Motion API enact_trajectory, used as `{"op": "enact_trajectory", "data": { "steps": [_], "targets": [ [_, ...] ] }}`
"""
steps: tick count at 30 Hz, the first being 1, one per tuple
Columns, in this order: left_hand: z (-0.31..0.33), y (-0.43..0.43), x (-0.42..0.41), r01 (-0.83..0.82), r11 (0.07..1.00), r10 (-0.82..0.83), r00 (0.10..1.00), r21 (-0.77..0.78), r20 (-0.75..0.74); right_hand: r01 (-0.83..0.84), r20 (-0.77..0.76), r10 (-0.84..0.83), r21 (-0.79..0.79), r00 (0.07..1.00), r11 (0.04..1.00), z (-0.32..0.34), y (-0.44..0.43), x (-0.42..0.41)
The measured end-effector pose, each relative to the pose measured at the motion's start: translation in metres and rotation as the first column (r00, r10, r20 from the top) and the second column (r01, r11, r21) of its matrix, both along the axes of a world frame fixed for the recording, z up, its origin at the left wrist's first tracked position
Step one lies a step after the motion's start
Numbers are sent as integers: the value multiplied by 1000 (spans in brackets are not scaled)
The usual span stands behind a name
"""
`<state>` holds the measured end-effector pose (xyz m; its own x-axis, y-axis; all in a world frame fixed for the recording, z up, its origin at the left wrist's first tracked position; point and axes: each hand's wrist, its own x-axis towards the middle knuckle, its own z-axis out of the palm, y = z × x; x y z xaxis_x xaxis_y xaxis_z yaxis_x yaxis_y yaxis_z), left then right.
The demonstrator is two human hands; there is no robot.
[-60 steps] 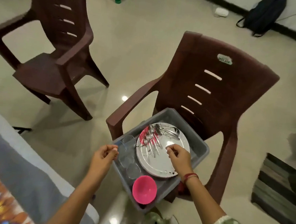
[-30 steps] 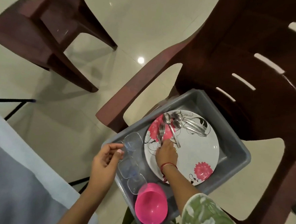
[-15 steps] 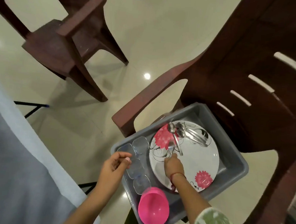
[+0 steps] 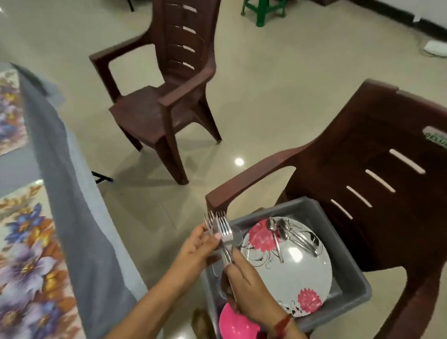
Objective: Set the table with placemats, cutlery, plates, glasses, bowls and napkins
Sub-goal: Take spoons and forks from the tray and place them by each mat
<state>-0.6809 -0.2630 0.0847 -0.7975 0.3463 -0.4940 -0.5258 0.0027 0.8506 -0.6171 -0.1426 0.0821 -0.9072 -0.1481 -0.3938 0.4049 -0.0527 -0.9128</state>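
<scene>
A bunch of steel forks (image 4: 219,228) is held up over the left edge of the grey tub (image 4: 351,287), tines pointing away from me. My right hand (image 4: 246,284) grips the handles from below. My left hand (image 4: 198,247) pinches the forks just under the tines. In the tub lies a white plate (image 4: 289,269) with pink flowers, with several spoons (image 4: 289,235) on its far side. A pink bowl (image 4: 235,329) sits at the tub's near end. Floral placemats (image 4: 11,268) (image 4: 1,116) lie on the grey-clothed table (image 4: 63,211) to my left.
The tub rests on the seat of a brown plastic chair (image 4: 391,175). A second brown chair (image 4: 170,86) stands further off by the table. A green stool (image 4: 263,5) is at the far wall. Tiled floor lies between chairs and table.
My right hand has lifted the forks off the plate and out of the tub. My left hand has come up from the glasses and taken hold of them. The view has swung towards the table.
</scene>
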Motion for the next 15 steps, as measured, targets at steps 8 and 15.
{"op": "enact_trajectory", "data": {
  "steps": [8,15],
  "targets": [
    [41,-95,42,-247,947,250,968,205,12,-217,-55,222,92,973,972,46,-90,-4],
    [71,-224,110,-639,748,656,753,180,-52,-206,-281,251,179,926,962,69,-218,43]
  ]
}}
